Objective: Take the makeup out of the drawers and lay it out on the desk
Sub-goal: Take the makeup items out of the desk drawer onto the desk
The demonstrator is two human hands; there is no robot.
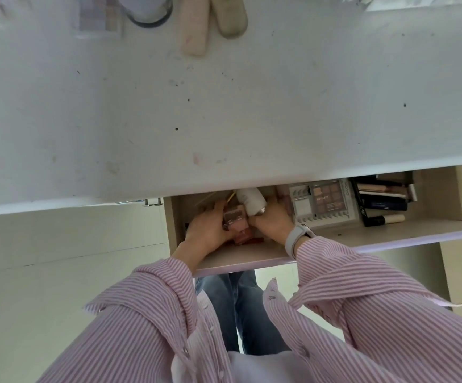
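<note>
White bottle (250, 201) upright in drawer (390, 230)

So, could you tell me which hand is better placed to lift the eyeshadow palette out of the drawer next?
Probably the right hand: it lies right beside the eyeshadow palette in the open drawer. The left hand sits farther away, at the pink items.

Pink-striped shirt (362, 313), white wristband (296, 239), jeans (240, 308)
</note>
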